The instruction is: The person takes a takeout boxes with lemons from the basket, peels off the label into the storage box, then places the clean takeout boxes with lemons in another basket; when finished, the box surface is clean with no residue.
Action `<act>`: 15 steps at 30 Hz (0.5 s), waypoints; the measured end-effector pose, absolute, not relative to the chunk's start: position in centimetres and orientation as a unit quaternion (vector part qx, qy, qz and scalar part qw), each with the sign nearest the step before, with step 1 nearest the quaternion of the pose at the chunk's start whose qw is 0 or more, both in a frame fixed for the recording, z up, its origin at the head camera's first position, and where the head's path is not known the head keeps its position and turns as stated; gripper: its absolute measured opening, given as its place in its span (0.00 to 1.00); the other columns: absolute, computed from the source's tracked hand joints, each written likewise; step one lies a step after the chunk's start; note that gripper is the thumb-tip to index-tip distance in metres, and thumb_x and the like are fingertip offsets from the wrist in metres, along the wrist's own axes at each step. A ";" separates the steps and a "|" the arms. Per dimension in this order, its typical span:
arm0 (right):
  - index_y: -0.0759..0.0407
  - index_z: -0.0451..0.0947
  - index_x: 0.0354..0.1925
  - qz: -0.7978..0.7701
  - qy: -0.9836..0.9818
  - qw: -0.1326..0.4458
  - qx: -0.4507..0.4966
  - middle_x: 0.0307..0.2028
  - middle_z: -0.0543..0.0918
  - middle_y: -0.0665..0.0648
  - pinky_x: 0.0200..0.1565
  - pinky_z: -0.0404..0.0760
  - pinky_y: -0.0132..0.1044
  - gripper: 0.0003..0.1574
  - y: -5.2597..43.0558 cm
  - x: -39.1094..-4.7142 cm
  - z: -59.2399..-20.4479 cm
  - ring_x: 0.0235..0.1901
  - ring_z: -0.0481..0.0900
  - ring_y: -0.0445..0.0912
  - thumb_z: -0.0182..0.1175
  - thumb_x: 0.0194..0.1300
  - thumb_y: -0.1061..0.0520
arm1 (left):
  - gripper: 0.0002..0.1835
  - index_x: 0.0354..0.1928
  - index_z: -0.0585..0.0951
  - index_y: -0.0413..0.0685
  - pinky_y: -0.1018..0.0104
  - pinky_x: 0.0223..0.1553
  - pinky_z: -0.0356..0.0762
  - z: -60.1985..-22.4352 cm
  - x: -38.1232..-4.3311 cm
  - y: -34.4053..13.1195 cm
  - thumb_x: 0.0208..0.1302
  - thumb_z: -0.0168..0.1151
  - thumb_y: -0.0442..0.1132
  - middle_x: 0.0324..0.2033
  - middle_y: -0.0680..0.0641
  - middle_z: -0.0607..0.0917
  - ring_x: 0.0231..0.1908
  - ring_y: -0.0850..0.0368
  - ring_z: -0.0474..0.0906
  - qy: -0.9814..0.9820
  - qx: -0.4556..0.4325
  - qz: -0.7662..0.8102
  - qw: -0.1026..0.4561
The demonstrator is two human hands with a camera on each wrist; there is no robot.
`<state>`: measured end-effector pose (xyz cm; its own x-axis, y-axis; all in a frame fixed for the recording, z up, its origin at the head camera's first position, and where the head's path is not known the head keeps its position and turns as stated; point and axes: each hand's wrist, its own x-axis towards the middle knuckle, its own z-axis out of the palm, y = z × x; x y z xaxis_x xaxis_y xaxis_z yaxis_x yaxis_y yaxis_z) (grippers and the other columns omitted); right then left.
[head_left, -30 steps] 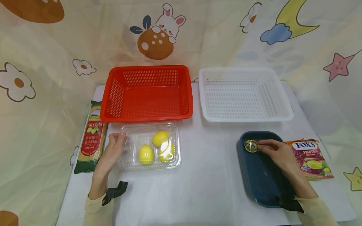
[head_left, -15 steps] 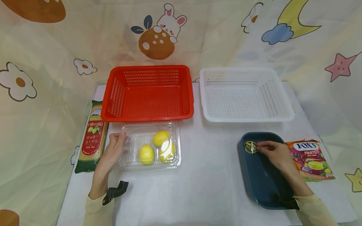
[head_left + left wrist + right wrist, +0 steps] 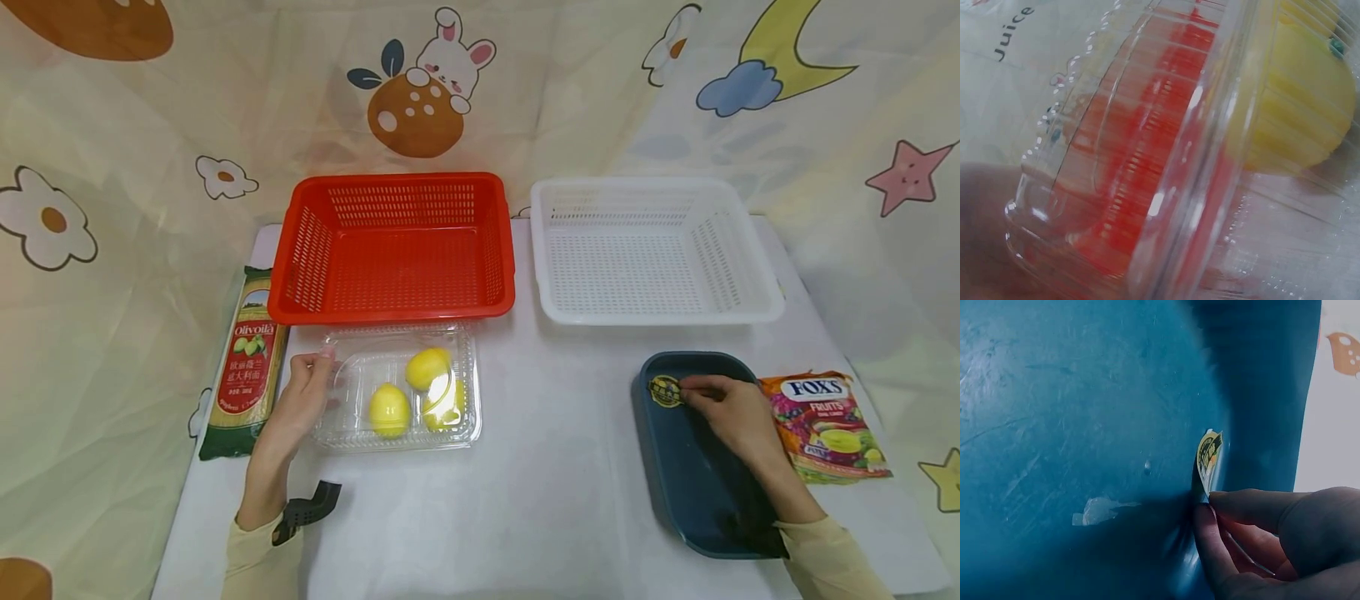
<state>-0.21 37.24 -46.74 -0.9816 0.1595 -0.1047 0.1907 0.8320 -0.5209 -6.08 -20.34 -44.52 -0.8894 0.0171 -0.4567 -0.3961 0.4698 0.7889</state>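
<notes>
A clear plastic clamshell box (image 3: 348,425) with yellow lemons (image 3: 389,410) inside lies in front of the red basket. My left hand (image 3: 296,400) grips its left edge, fingers curled; in the left wrist view the ridged plastic wall (image 3: 1166,156) fills the middle, a lemon (image 3: 1297,100) behind it. On the right, my right hand (image 3: 738,421) reaches into a dark blue tray (image 3: 697,500). Thumb and finger pinch a round black-and-yellow sticker (image 3: 664,391) at the tray's far left corner. The right wrist view shows the sticker (image 3: 1208,456) bent up between the fingertips.
A red basket (image 3: 397,318) and a white basket (image 3: 660,317) stand at the back. An Olivoila spaghetti pack (image 3: 243,375) lies at the left, a Fox's candy bag (image 3: 825,429) right of the tray. A whitish scrap (image 3: 1100,511) sticks to the tray floor.
My right hand has shifted slightly left over the tray, still pinching the sticker. The left hand and the clamshell box look unmoved.
</notes>
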 end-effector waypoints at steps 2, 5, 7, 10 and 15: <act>0.61 0.87 0.46 -0.271 0.958 0.028 0.089 0.39 0.90 0.65 0.27 0.77 0.27 0.13 37.2 -0.2 -46.8 0.30 0.79 0.38 0.64 0.71 0.54 | 0.44 0.71 0.45 0.37 0.32 0.67 0.66 -44.5 -6.1 -20.3 0.75 0.35 0.69 0.69 0.29 0.59 0.69 0.30 0.62 0.832 -0.113 0.503 0.206; 0.61 0.87 0.46 -0.264 0.961 0.025 0.084 0.40 0.89 0.65 0.28 0.76 0.27 0.13 37.2 -0.2 -46.8 0.32 0.81 0.44 0.64 0.70 0.54 | 0.44 0.71 0.45 0.37 0.32 0.67 0.67 -44.5 -6.0 -20.3 0.75 0.35 0.69 0.69 0.29 0.59 0.69 0.30 0.62 0.832 -0.113 0.503 0.207; 0.61 0.87 0.46 -0.261 0.962 0.020 0.079 0.40 0.89 0.65 0.28 0.76 0.27 0.12 37.1 -0.3 -46.8 0.34 0.82 0.47 0.64 0.70 0.55 | 0.43 0.71 0.46 0.37 0.32 0.67 0.67 -44.5 -6.0 -20.3 0.75 0.35 0.69 0.69 0.29 0.60 0.69 0.31 0.62 0.832 -0.113 0.503 0.206; 0.61 0.88 0.45 -0.254 0.965 0.005 0.070 0.39 0.90 0.65 0.29 0.75 0.28 0.11 36.9 -0.3 -46.8 0.34 0.83 0.49 0.66 0.68 0.56 | 0.42 0.71 0.46 0.37 0.32 0.67 0.67 -44.5 -6.1 -20.3 0.76 0.36 0.67 0.70 0.29 0.60 0.69 0.31 0.63 0.833 -0.115 0.501 0.204; 0.62 0.88 0.43 -0.249 0.966 -0.010 0.062 0.40 0.89 0.67 0.32 0.74 0.33 0.10 36.6 -0.3 -46.8 0.37 0.84 0.56 0.67 0.66 0.57 | 0.41 0.71 0.46 0.37 0.33 0.67 0.68 -44.5 -6.1 -20.2 0.77 0.36 0.66 0.69 0.29 0.61 0.68 0.31 0.63 0.833 -0.118 0.502 0.202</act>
